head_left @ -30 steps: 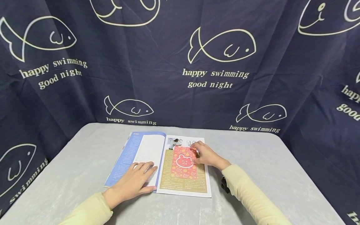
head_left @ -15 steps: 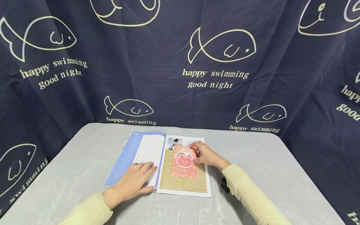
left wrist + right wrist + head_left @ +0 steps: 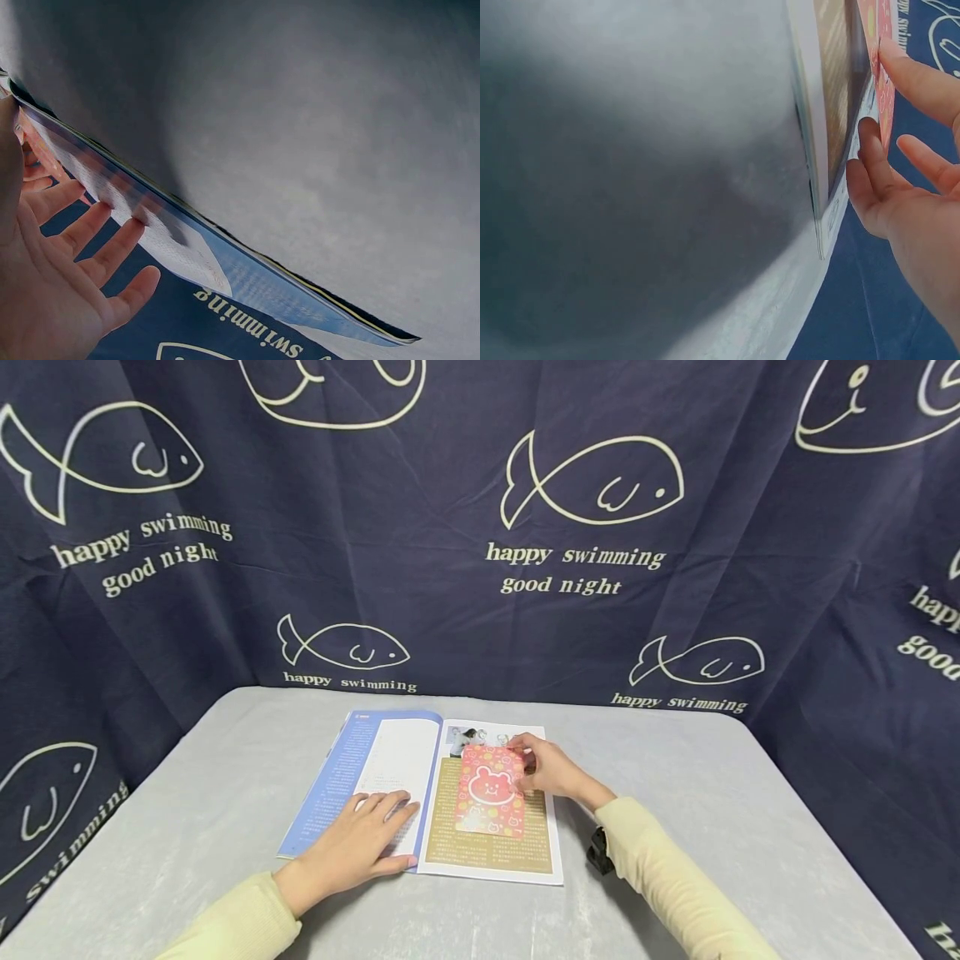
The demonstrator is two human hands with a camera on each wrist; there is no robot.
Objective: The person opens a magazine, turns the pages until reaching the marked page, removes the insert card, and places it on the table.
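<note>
An open magazine (image 3: 408, 752) lies on the table, its left page blue and white, its right page gold with a picture at the top. My left hand (image 3: 352, 847) rests on the left page with fingers spread; in the left wrist view the fingertips touch the paper. Over the right page is a flat pink card (image 3: 491, 785) printed with a bear face. My right hand (image 3: 555, 772) pinches its right edge, thumb on the near side and fingers toward the far corner. The right wrist view shows the card (image 3: 886, 97) standing off the page, its far end raised.
A grey table (image 3: 675, 793) carries the magazine. Dark blue curtains (image 3: 450, 568) with white fish drawings hang behind and at both sides. A black object (image 3: 599, 852) sits below the right sleeve (image 3: 660, 868).
The pink card's far edge has risen and tilted up, covering more of the picture, and glare now shows on its lower left. My left hand has stayed still.
</note>
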